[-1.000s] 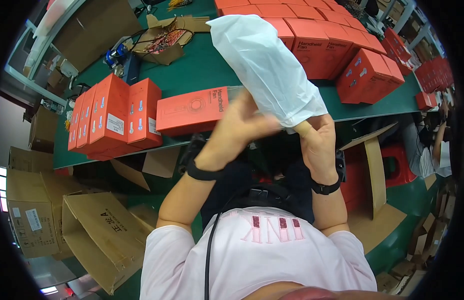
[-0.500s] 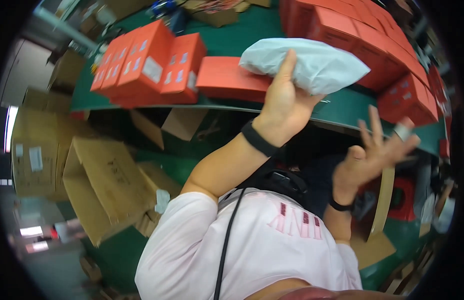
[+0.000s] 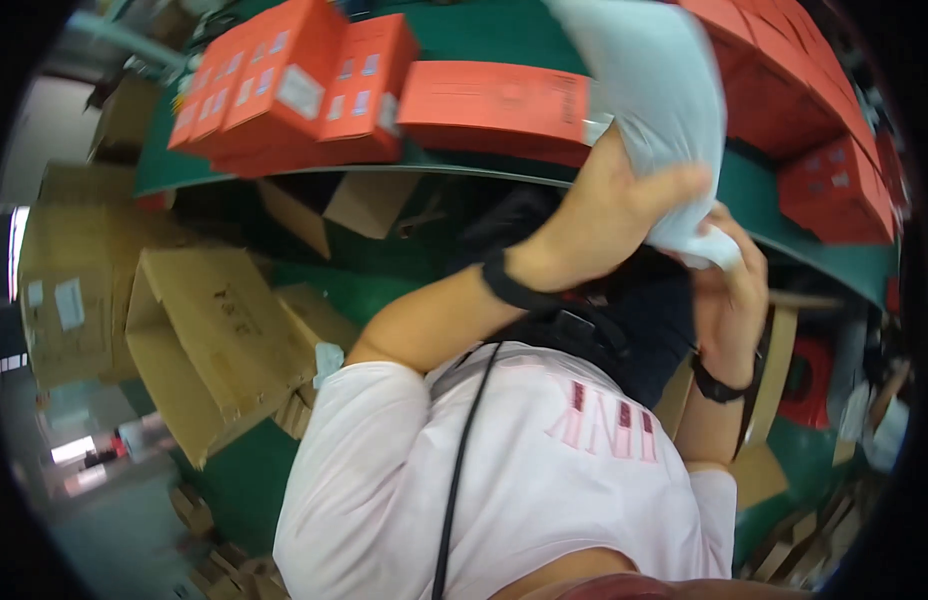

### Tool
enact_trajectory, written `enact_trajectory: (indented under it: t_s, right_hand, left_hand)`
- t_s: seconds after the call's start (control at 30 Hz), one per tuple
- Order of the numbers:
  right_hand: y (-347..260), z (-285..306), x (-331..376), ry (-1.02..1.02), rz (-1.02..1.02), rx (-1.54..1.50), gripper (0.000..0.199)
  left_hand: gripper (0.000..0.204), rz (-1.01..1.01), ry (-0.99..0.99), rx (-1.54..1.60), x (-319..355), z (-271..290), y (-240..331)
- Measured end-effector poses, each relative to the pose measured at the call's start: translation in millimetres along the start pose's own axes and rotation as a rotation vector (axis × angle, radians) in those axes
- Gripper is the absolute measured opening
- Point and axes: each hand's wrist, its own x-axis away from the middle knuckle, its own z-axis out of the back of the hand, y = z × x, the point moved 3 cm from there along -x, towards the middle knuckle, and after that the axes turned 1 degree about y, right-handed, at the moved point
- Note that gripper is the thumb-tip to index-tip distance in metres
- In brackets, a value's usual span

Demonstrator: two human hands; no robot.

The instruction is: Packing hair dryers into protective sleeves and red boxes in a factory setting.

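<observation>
White plastic bag (image 3: 652, 95) gripped in both hands | left hand (image 3: 614, 205) clamped at mid-bag, forearm raised toward 1 o'clock | right hand (image 3: 736, 285) closed on its lower end, forearm upright.

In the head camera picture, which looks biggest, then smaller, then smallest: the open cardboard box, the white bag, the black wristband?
1. Open cardboard box and white bag: look alike; the bag is blurred and nearer the camera, so unsure.
2. Black wristband on the left hand: clearly smallest.

Beyond the grips: 1 pale bag (image 3: 654, 100) and 1 flat orange box (image 3: 494, 100). Far left of them, 4 upright orange boxes (image 3: 284, 90); below-left, 1 open carton (image 3: 214, 340).
</observation>
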Motion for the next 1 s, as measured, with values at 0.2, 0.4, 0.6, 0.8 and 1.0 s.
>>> enact_trajectory:
  t_s: [0.2,0.4,0.6,0.8,1.0]
  right_hand:
    - [20,-4,19,-0.065,-0.754,-0.683,0.093]
    - [-37,-9,-10,-0.531,-0.463,0.476,0.104]
    - [-76,-19,-98,-0.568,-0.002,1.205,0.068]
    - [-32,-46,-157,-0.902,-0.091,1.619,0.066]
    - [-7,-43,-171,-0.655,0.66,1.277,0.042]
  left_hand:
    - [0.036,-0.306,-0.688,-1.149,32,-14,12]
    - [0.016,-0.375,-0.703,-1.661,27,-10,22]
    - [0.101,-0.525,-0.246,-1.724,-18,49,72]
    - [0.103,-0.218,-0.228,-1.961,-21,122,50]
    - [0.1,-0.208,-0.221,-1.913,-23,118,50]
